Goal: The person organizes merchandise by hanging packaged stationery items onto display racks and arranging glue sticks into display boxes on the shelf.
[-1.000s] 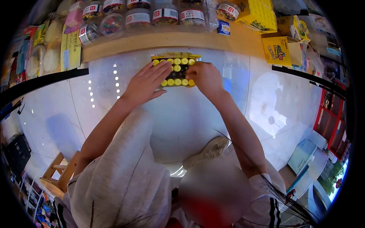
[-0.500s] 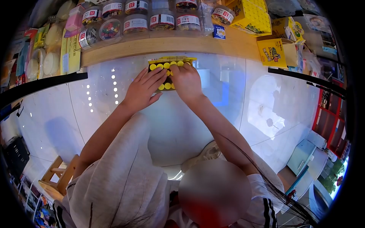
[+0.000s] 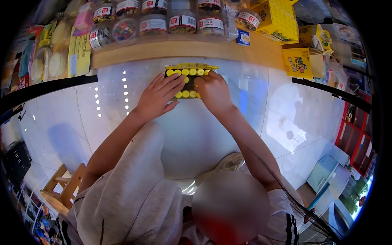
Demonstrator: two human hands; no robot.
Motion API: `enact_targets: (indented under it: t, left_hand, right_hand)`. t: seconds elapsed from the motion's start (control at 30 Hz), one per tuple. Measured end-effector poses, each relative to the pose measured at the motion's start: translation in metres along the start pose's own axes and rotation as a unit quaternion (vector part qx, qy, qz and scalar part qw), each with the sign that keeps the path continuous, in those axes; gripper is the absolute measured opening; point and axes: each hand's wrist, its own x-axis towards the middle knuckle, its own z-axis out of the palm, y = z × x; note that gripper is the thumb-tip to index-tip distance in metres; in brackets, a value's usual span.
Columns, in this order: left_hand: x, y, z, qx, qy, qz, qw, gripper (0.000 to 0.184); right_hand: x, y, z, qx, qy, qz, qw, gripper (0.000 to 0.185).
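Note:
An open yellow box point(image 3: 192, 66) with several round yellow caps point(image 3: 185, 72) in rows lies on the pale tiled floor point(image 3: 196, 134), close to the wooden shelf edge. Spread flat, my left hand point(image 3: 158, 97) rests over the box's left part, covering some caps. My right hand point(image 3: 214, 90) is over the right part, its fingers bent together among the caps; whatever they pinch is hidden. Dark gaps show between the upper and lower rows of caps.
Clear jars point(image 3: 152, 25) with white and red labels stand on the wooden shelf point(image 3: 183, 48). Yellow cartons point(image 3: 298, 63) sit at its right, packets at its left. A small wooden stool point(image 3: 63, 188) is at lower left, a red rack point(image 3: 355, 134) at far right.
My right hand has moved right from the middle of the top row and slightly down, uncovering more caps. My left hand stays on the box. The camera view has shifted slightly.

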Motion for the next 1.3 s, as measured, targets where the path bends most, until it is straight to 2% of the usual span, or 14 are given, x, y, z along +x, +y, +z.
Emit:
enact_targets:
  t: [0.13,0.23,0.33,0.43,0.53,0.63,0.73,0.87,0.97,1.17,1.3]
  left_hand:
    - [0.001,-0.002,-0.005,0.000,-0.023,0.002,1.000,0.062]
    - [-0.007,-0.007,-0.010,0.004,-0.023,-0.003,1.000,0.057]
    - [-0.014,-0.013,-0.007,0.015,-0.003,0.006,1.000,0.053]
    - [-0.016,-0.015,-0.005,0.018,0.014,0.007,1.000,0.048]
    - [-0.018,-0.011,-0.004,0.023,0.029,0.005,0.999,0.044]
    - [-0.013,-0.010,-0.004,0.017,0.038,0.002,0.999,0.040]
    - [-0.013,-0.007,-0.003,0.012,0.039,-0.012,0.999,0.035]
    - [-0.015,-0.004,-0.006,0.013,0.028,-0.026,0.999,0.032]
    - [-0.013,-0.007,-0.006,0.011,0.026,-0.024,0.999,0.031]
    - [-0.014,-0.006,-0.006,0.009,0.026,-0.025,0.999,0.034]
    - [-0.015,-0.006,-0.008,0.007,0.005,-0.023,1.000,0.044]
  right_hand:
    - [0.003,-0.002,-0.007,-0.026,-0.087,0.050,0.995,0.006]
    - [-0.002,-0.007,-0.005,0.027,-0.033,0.088,0.995,0.009]
    - [-0.002,0.000,-0.006,0.014,-0.079,0.086,0.993,0.009]
    - [0.002,-0.006,-0.008,-0.004,0.011,0.054,0.998,0.013]
    - [0.009,-0.026,0.002,-0.001,-0.010,0.061,0.998,0.019]
    - [0.019,-0.030,0.021,0.006,0.016,0.125,0.992,0.024]
    - [0.018,-0.025,0.023,0.026,0.032,0.126,0.991,0.023]
    - [0.015,-0.031,-0.015,0.097,0.024,0.191,0.977,0.020]
    - [0.009,-0.022,-0.019,0.080,0.035,0.117,0.989,0.018]
    - [0.013,-0.020,-0.005,0.055,-0.006,0.102,0.993,0.014]
    - [0.021,-0.022,-0.006,0.012,-0.119,0.116,0.986,0.013]
